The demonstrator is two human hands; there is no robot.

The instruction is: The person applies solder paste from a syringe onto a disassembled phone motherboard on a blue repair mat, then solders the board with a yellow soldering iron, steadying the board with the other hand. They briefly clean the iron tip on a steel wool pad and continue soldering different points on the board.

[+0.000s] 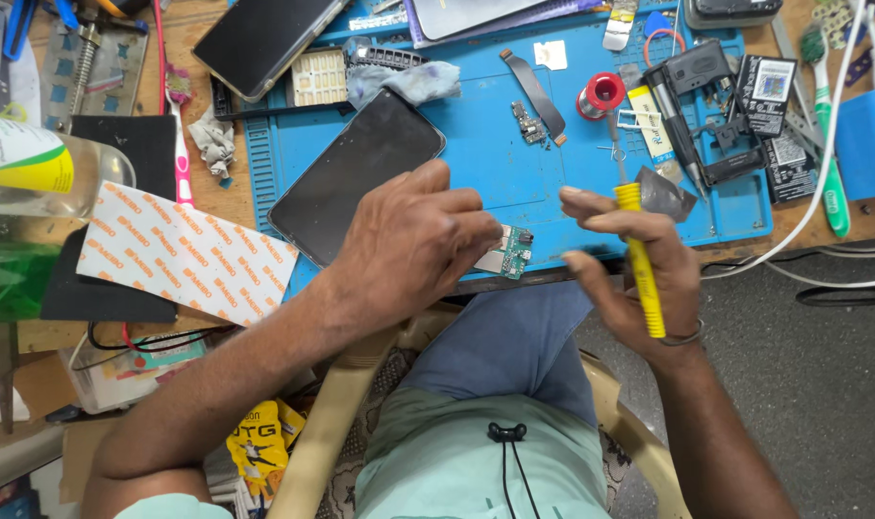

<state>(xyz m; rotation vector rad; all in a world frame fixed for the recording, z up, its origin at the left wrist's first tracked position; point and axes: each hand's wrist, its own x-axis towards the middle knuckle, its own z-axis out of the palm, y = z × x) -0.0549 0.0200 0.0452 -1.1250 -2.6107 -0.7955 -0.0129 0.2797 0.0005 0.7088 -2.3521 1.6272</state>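
Nearest the body, the left hand [413, 245] is clamped on a small green circuit board with a metal connector [509, 252], pinching it at the fingertips just over the near edge of the table [211, 197]; the right hand [639, 264], a short gap to its right, is closed around a yellow-handled soldering iron [641, 259], whose tip points away from the body; the hands are apart but near each other. Beyond the left hand a black smartphone lying face down [356, 173] rests on the blue silicone work mat [495, 144]; further off, past the right hand, stands a red spool of solder wire [603, 94]. The board is held in air at the edge, so, as I judge, a loose pinch could drop it into the lap; the iron's tip, if hot, could brush the left fingers or the mat.
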